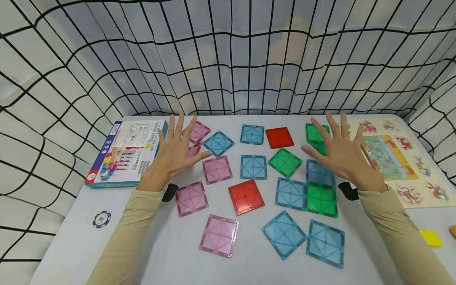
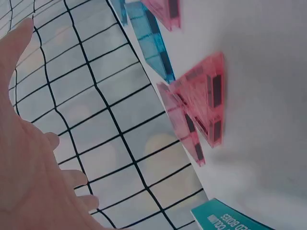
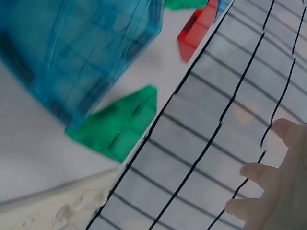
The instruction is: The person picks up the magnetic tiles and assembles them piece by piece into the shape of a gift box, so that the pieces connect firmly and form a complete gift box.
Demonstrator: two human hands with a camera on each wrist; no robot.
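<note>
Head view: left hand (image 1: 173, 154) and right hand (image 1: 342, 154) spread wide, gripping nothing, over tiles (image 1: 253, 167) mostly spaced apart, seemingly so each lifts easily.

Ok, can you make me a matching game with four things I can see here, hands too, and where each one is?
Things:
1. Left hand
2. Right hand
3. Round chip
4. Nearer red tile

Places:
A. Between a pink tile and a blue tile
B. Fingers spread, near the picture board
C. Lying closer to the person than the printed box, away from the tiles
D. Fingers spread, near the printed box

Right pairs: 1-D, 2-B, 3-C, 4-A
</note>
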